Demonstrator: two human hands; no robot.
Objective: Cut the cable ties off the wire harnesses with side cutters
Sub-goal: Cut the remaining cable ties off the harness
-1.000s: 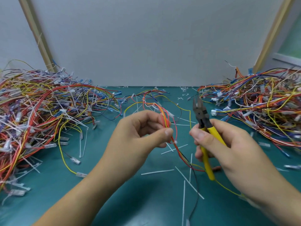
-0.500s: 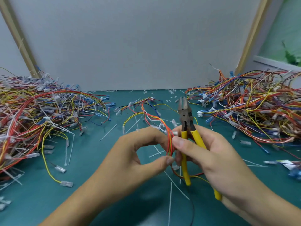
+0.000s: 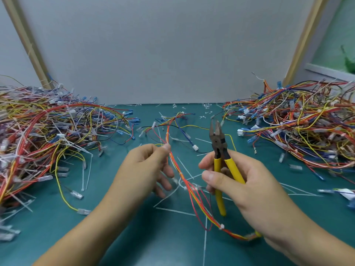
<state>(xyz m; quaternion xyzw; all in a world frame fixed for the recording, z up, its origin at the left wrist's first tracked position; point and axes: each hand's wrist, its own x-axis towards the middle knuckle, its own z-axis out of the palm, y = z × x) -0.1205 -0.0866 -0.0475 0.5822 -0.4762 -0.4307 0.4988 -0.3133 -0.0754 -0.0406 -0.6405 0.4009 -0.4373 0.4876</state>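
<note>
A harness point(image 3: 194, 192) of red, orange and yellow wires, bound by white ties point(image 3: 222, 226), lies across mid-table; the left hand point(image 3: 146, 169) pinches it between thumb and forefinger, and the right hand point(image 3: 247, 185) grips the cutters point(image 3: 219, 150) by their yellow handles, blades upward and slightly parted. The teal mat point(image 3: 134, 227) is strewn with loose ties point(image 3: 175, 211), with a left heap point(image 3: 48, 135) and a right heap point(image 3: 297, 127) of wires and a grey wall point(image 3: 163, 54) behind.
</note>
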